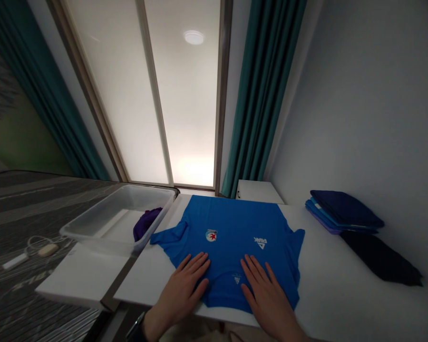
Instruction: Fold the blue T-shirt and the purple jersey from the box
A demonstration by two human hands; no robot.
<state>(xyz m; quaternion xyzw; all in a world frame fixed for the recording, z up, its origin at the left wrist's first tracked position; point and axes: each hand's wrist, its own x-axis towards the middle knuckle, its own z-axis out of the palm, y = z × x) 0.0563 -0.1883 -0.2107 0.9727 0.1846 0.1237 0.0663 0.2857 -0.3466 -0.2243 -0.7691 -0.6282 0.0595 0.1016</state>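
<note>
A blue T-shirt (231, 218) lies spread on the white table, its collar side toward me and its sleeves out to both sides. It bears a round emblem on the left and a white PEAK logo on the right. My left hand (185, 287) rests flat on the shirt's near left part, fingers stretched out. On the near right part lies my right hand (267, 294), also flat, with the thumb apart from the fingers. Neither hand grips the cloth.
To the left, a clear plastic bin (117, 237) holds a purple garment (146, 223). Folded clothes (342, 209) are stacked at the right, with a black garment (381, 259) beside them. A white cabinet (258, 191) stands beyond the table (331, 285). A white cable (39, 242) lies far left.
</note>
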